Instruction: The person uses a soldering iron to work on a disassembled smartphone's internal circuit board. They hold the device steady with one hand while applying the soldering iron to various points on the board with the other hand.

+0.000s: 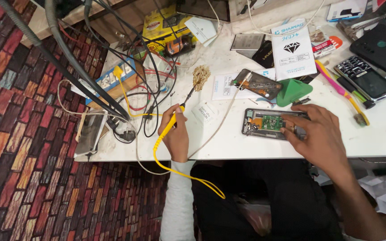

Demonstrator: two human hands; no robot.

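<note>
My left hand [175, 134] grips a yellow-handled soldering iron [170, 122]. Its dark tip points up and right into a tuft of brass cleaning wool [200, 76]. The iron's yellow cord [179, 172] loops down off the table edge over my lap. My right hand [318, 134] rests with fingers spread on an opened phone [264, 122] lying flat on the white table [246, 143]. The phone's green circuit board [272, 121] shows just left of my fingertips, and my hand hides the phone's right end.
A power strip [112, 80] with tangled cables sits at the table's left. Behind the opened phone lie another open phone [258, 83], a green triangular tool [293, 91], white packets [293, 49], a pink brush [340, 89] and a keypad phone [365, 78]. A brick-patterned floor lies left.
</note>
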